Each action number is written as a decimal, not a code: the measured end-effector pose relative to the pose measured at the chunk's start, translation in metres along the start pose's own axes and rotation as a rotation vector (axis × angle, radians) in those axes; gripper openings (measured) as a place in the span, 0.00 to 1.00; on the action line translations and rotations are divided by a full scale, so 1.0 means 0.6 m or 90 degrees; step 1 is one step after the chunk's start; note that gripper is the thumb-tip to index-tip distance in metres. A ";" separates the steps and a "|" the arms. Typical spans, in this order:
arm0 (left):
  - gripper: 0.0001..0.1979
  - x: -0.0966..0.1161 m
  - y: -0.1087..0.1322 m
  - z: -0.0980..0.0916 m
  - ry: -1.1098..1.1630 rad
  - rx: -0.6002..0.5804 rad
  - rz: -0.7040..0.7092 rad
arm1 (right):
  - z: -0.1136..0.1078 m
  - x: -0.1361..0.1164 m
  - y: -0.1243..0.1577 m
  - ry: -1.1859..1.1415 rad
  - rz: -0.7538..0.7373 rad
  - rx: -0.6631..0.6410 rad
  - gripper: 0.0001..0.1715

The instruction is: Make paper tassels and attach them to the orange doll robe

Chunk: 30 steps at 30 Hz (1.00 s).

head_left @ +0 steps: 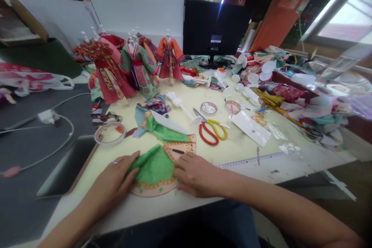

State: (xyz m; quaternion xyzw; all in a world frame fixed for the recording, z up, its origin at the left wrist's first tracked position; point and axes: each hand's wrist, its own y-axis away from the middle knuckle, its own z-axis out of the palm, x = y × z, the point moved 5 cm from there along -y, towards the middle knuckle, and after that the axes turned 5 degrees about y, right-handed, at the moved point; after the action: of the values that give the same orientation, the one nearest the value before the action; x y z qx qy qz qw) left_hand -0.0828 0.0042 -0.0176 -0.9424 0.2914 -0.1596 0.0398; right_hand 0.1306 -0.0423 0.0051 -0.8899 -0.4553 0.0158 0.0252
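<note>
A small green doll skirt [155, 164] with an orange patterned border and pale hem lies spread near the table's front edge. My left hand [117, 176] is at its left side, with the green fabric between thumb and fingers. At the right edge, my right hand [193, 174] has curled fingers pressed together on the cloth; their tips are partly hidden. A slim dark tool [176, 151] lies across the peach trim just above my right fingers; I cannot tell whether they touch it. Behind the skirt is another green piece [168, 133] with matching trim.
Scissors [210, 128] with red and yellow handles lie beyond my right hand. A tape roll [110, 133] and dark tablet [68, 166] are at left. Dressed doll figures [139, 68] stand behind, near a monitor [215, 27]. A ruler [252, 160] and cloth scraps [273, 99] are at right.
</note>
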 end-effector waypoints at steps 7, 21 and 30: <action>0.27 -0.017 -0.007 0.008 0.027 0.008 -0.007 | 0.034 -0.035 -0.013 0.031 -0.030 0.075 0.11; 0.28 -0.041 -0.008 0.043 -0.083 -0.019 0.091 | 0.014 0.037 0.088 0.048 0.046 0.035 0.10; 0.25 -0.028 0.001 0.026 -0.101 0.054 0.095 | -0.007 0.000 0.070 0.005 0.082 0.071 0.07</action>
State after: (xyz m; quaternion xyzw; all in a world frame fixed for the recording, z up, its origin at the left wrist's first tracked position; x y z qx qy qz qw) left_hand -0.0912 0.0126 -0.0371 -0.9251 0.3499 -0.0932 0.1141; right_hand 0.1650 -0.0671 0.0070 -0.9144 -0.3956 0.0396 0.0756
